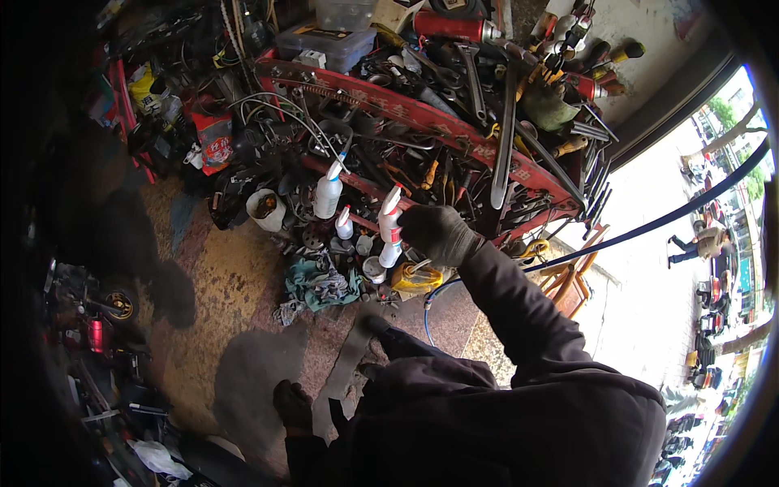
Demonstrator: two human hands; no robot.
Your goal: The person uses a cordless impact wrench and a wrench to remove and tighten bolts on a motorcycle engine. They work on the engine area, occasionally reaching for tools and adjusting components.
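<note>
My right hand (pixel 441 236), in a dark knitted work glove, is closed with its curled fingers against a white bottle (pixel 389 221) with a red band and a red-and-white top. The glove hides the fingertips. Left of it stand a larger white spray bottle (pixel 328 195) and a small white bottle (pixel 344 225) with a red tip. My left hand (pixel 293 404), also dark-gloved, hangs low at my side over the floor with its fingers curled in. Nothing shows in it.
Tools, including wrenches (pixel 473 81), crowd a red metal bench (pixel 422 114). Below lie rags (pixel 320 284), a yellow container (pixel 416 278) and a white bucket (pixel 266 209). A blue hose (pixel 625 243) crosses on the right, by a wooden chair (pixel 568 280). Motorcycle parts (pixel 97 333) fill the left.
</note>
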